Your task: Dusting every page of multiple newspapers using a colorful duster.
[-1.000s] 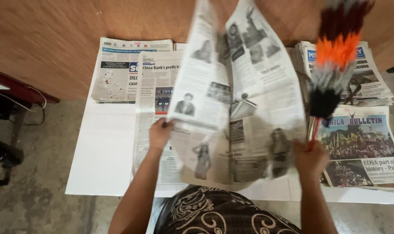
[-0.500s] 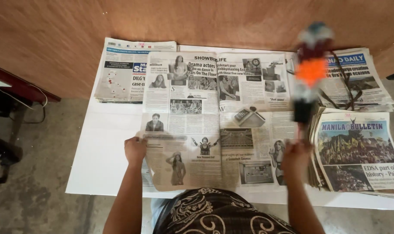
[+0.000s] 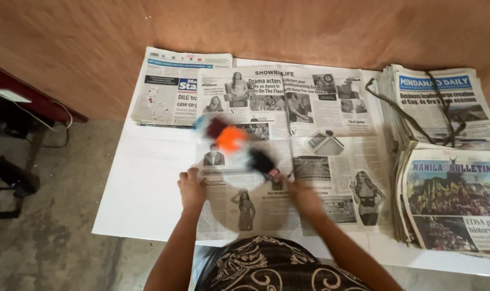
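Feather duster over an opened newspaper on a white bench.

The left hand lies flat, fingers released, on the lower left part of the open newspaper at mid-frame. The right hand, blurred, has its fingers clenched around the handle of a feather duster whose orange and dark head shows as a blur above the left page. Newspaper stacks fill the right edge of the bench; a folded paper lies at upper left.

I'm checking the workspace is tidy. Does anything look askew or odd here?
Mostly tidy. A dark strap lies loose across the right-hand newspaper stack. The feather duster in the right hand is only motion-blurred; the open newspaper lies flat.
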